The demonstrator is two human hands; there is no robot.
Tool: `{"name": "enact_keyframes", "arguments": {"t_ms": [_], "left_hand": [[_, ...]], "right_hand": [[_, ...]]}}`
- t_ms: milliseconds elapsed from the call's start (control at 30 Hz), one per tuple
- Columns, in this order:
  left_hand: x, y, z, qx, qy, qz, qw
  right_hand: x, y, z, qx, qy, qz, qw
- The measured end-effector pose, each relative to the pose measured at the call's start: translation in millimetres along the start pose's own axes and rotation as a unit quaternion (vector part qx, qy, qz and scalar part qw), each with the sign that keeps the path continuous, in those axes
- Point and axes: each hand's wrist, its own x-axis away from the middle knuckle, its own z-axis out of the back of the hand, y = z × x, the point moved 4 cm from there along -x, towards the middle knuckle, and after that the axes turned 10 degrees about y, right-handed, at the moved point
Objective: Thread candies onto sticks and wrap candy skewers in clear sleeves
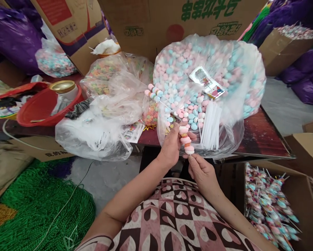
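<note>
My left hand (172,146) is closed around a short stack of pink and white candies (186,140) threaded on a stick. My right hand (201,171) pinches the lower end of that stick just below the stack. Both hands are at the front edge of a big clear bag of pink and blue candies (182,66). A bundle of white sticks (211,122) lies inside the bag, right of the stack. A finished candy skewer (154,92) rests on the bag's left side.
A clear bag of orange candies (106,75) and crumpled plastic (93,132) lie to the left. A red basin (41,108) holds a jar. A carton of wrapped skewers (268,202) stands at the lower right. Green cord (41,205) is piled on the floor.
</note>
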Motion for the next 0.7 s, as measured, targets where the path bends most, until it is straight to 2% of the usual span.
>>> {"name": "enact_keyframes", "arguments": {"t_ms": [133, 300, 467, 700], "left_hand": [[7.4, 2.0, -8.2, 0.023, 0.037, 0.005, 0.999], [6.8, 4.9, -12.9, 0.019, 0.081, -0.035, 0.996], [7.0, 7.3, -16.6, -0.02, 0.081, -0.043, 0.996], [16.7, -3.6, -23.1, -0.022, 0.089, -0.027, 0.995]], "right_hand": [[7.2, -3.8, 1.6, 0.002, -0.013, 0.01, 1.0], [17.2, -5.6, 7.4, 0.035, -0.058, 0.022, 0.997], [23.2, 0.0, 9.2, 0.062, -0.056, 0.027, 0.996], [30.1, 2.9, 2.6, 0.035, -0.035, 0.042, 0.998]]}}
